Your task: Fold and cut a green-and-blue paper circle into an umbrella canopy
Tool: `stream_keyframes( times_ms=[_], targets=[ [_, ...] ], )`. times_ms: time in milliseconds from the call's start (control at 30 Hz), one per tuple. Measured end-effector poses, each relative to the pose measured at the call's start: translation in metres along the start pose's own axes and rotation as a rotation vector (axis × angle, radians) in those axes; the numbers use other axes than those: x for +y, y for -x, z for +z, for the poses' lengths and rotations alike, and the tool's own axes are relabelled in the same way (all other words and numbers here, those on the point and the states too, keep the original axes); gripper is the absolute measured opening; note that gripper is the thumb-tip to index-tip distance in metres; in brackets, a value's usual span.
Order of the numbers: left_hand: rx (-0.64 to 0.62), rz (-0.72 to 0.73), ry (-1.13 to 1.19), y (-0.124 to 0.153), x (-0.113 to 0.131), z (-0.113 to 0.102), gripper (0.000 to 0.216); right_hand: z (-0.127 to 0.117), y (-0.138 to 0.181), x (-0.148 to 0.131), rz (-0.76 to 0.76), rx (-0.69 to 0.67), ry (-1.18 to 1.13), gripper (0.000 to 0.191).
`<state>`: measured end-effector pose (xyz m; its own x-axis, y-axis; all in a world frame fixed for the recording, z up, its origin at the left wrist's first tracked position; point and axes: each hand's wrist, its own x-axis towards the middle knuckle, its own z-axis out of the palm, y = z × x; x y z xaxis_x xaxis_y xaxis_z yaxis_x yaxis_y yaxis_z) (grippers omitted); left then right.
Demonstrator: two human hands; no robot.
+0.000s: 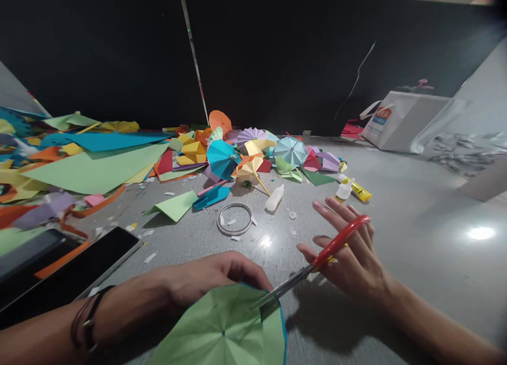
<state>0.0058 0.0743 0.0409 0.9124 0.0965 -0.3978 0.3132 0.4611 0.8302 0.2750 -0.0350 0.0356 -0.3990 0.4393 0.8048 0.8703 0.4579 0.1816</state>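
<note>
My left hand [206, 280] is closed on the far edge of a green folded paper circle [225, 328] with a blue rim, near the bottom of the view. My right hand [348, 249] holds red-handled scissors [317, 262]. Their blades reach left into the circle's right edge. The right fingers are partly stretched out beyond the handles.
Several paper umbrellas [222, 156] and coloured paper sheets [95, 169] lie at the back and left of the grey table [415, 222]. A tape ring [234, 218], a small glue bottle [274, 197], a yellow glue stick [358, 189], a white box [400, 122] and dark tablets [67, 264] are around.
</note>
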Motion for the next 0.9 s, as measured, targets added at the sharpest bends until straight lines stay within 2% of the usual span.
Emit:
stream_keyframes(
  times_ms=[200,367,533,733,900],
  targets=[
    [-0.01,0.009,-0.015,-0.005,-0.008,-0.007,0.038,-0.001,0.002,-0.002,-0.003,-0.022,0.005,0.025],
    [0.018,0.029,-0.027,-0.004,-0.002,-0.009,0.036,-0.002,-0.001,0.008,0.044,-0.041,0.007,0.024],
    [0.086,0.132,-0.018,0.002,0.011,-0.009,0.034,-0.001,0.002,0.029,0.266,-0.156,-0.021,0.025],
    [0.172,0.244,-0.06,0.008,0.02,0.0,0.026,-0.001,0.01,0.045,0.521,-0.289,0.079,0.027],
    [0.219,0.302,-0.133,0.015,0.028,0.006,0.022,-0.002,0.012,0.052,0.606,-0.362,0.029,0.033]
  ],
)
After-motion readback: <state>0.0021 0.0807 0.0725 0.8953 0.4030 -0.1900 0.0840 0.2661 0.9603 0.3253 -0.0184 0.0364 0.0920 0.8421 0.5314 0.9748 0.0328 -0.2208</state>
